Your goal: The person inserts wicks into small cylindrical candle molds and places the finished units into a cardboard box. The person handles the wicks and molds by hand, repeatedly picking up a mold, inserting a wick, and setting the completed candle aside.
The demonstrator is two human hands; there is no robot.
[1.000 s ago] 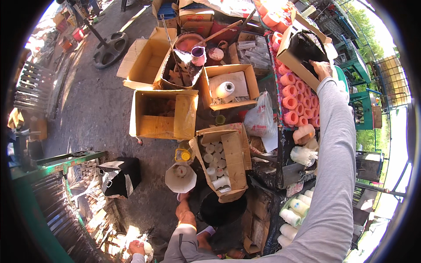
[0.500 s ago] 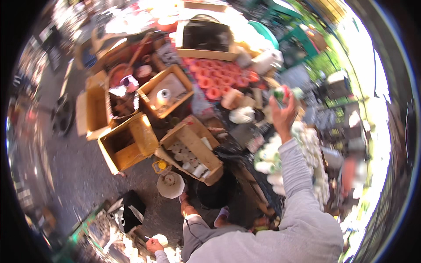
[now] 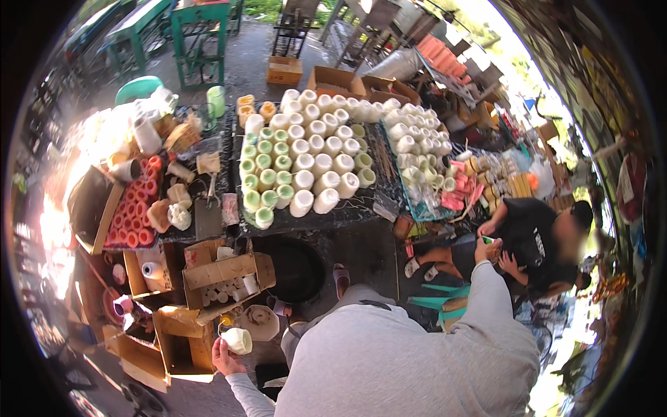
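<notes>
My left hand [image 3: 224,359] is closed on a cream-coloured, cup-shaped piece [image 3: 237,340], low at the left beside an octagonal pale stool top [image 3: 260,322]. At the right, my right arm stretches out to a seated person in a black shirt [image 3: 538,243]. My right hand [image 3: 482,251] is closed on a small green object [image 3: 488,240], too small to name. The person's hand [image 3: 486,228] lies close to it; whether it touches the object I cannot tell. On the dark table [image 3: 306,221] stand many white and pale green hollow cylinders [image 3: 316,163].
Red-orange rings [image 3: 139,208] lie at the left. Below them are an open cardboard box [image 3: 226,272] of white cylinders and more boxes [image 3: 184,340]. A black tub [image 3: 295,267] stands by my feet. A green plastic stool [image 3: 441,299] is next to the person.
My view has swung right, bringing the full table and the seated person into sight. My right hand, still on the small object, now reaches to the person. My left hand shows higher with the cup-shaped piece.
</notes>
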